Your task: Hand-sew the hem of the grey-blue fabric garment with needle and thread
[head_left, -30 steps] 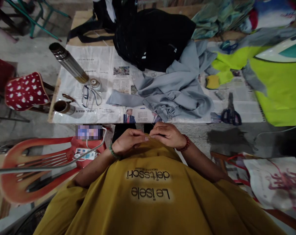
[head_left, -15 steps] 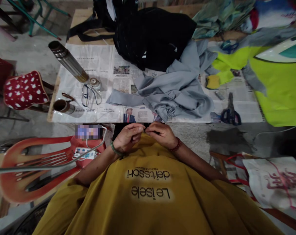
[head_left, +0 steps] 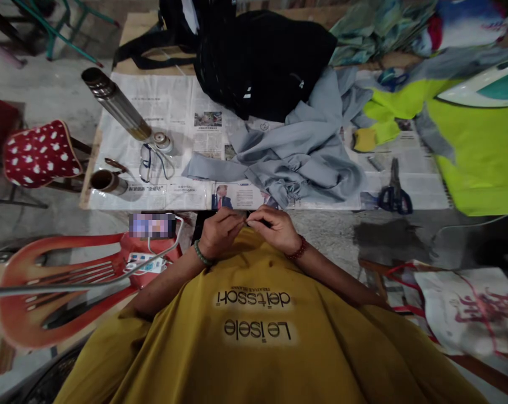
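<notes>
My left hand (head_left: 221,231) and my right hand (head_left: 276,227) meet fingertip to fingertip in front of the yellow shirt (head_left: 254,269), just below the table's near edge. Both are pinched closed. Whatever lies between the fingertips is too small to make out. Just beyond them, a crumpled grey cloth (head_left: 304,151) lies on the newspaper-covered table (head_left: 176,196). Dark-handled scissors (head_left: 395,193) rest to the right of the cloth, near the front edge.
A steel thermos (head_left: 117,104), its cup (head_left: 106,182) and eyeglasses (head_left: 147,163) are on the left. A black backpack (head_left: 262,62) sits behind. An iron (head_left: 487,87) rests on lime cloth (head_left: 476,163) at right. Left of me stands a red plastic chair (head_left: 64,241) holding a power strip (head_left: 147,262).
My left hand has turned, its fingers now more closed toward the right fingertips. The right hand has lifted slightly and shifted a little left. The things on the table have stayed put.
</notes>
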A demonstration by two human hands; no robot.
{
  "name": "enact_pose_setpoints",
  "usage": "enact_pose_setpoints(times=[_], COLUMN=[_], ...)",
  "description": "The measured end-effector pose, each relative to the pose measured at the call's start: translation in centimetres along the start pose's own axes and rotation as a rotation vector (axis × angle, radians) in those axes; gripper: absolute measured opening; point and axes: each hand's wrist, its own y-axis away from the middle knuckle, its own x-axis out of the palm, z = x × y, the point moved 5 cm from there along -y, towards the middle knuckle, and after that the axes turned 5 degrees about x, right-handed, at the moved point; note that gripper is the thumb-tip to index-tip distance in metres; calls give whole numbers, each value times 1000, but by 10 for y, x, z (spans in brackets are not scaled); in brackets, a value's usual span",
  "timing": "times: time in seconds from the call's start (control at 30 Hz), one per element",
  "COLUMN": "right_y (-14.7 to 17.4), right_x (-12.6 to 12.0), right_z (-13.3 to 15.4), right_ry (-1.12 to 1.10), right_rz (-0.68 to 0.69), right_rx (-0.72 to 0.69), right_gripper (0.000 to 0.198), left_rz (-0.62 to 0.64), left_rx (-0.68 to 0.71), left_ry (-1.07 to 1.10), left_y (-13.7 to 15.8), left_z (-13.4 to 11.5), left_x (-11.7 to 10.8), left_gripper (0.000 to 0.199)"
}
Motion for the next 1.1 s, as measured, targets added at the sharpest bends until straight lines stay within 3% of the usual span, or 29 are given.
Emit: enact_pose_setpoints(times=[0.2, 0.8, 1.1], right_y=[1, 6, 6], right_x=[-2, 0, 7], right_z=[-5, -9, -13], right_ry=[-32, -63, -96], right_rz=[-21, 19, 60], right_rx=[66, 77, 125], right_gripper=[15, 15, 20], left_rz=[-17, -11, -42], left_rx=[-37, -238, -460], left_ry=[155, 361, 647], left_y=[-4, -8, -4], left_z=[-3, -1, -4], left_x=[-3, -7, 1], left_gripper=[25, 34, 36])
